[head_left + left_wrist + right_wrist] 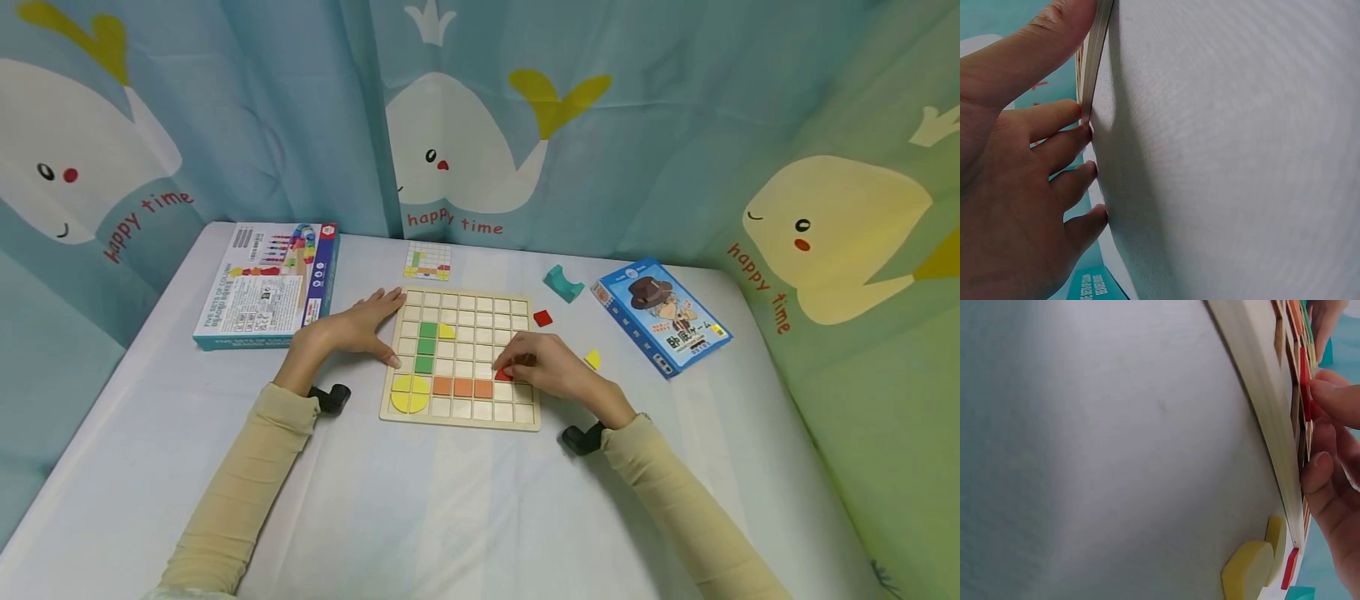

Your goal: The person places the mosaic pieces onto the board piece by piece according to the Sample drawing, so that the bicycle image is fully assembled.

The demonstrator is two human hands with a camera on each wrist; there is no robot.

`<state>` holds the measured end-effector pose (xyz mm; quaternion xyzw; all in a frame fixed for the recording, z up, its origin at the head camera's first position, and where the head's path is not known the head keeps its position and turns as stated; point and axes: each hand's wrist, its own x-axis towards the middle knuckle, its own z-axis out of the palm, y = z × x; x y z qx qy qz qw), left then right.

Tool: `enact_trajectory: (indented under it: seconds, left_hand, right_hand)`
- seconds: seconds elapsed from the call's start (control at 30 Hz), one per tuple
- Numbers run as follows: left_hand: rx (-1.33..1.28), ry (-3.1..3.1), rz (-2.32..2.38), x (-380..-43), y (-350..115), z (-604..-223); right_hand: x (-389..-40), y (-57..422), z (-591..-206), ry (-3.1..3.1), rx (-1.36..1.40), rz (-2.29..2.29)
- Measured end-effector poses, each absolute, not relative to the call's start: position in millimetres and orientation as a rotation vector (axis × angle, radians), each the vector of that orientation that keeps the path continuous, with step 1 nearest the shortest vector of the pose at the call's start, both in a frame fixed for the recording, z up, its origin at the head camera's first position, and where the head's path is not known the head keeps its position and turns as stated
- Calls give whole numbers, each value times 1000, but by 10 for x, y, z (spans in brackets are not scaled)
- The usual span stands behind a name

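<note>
A light wooden grid board [461, 413] lies on the white-covered table. My left hand [358, 327], fingers spread and fairly straight, rests at the board's left edge; the left wrist view shows the thumb [1041, 47] against the wooden side. With thumb and fingertips my right hand [551, 364] pinches a small red piece [1305, 387] over the right part of the grid, just beyond a row of three orange squares [462, 387]. Three green squares [425, 346] stand in a column, a yellow quarter piece [446, 332] beside the top one. Yellow quarters form a circle [410, 393] at the lower left.
A patterned card [427, 261] lies behind the board. To its right are a red square [543, 317], a teal arch [563, 284] and yellow pieces [1250, 572]. A bead-game box [262, 287] stands left, a blue box [660, 317] right. Curtains [315, 108] hang behind.
</note>
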<state>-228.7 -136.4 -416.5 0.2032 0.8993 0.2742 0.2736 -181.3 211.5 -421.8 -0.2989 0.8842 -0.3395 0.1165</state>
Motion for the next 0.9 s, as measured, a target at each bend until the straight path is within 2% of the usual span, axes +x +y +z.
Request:
enact_trajectory:
  seconds: [0.5, 0.9]
  left_hand:
    - [536, 2428, 740, -2284, -1372, -4197]
    - [544, 2429, 741, -2277, -1370, -4181]
  right_hand:
    - [-1993, 2385, -4217, 2743, -445, -1029]
    - [-2236, 2615, -4261, 2775, -210, -1066]
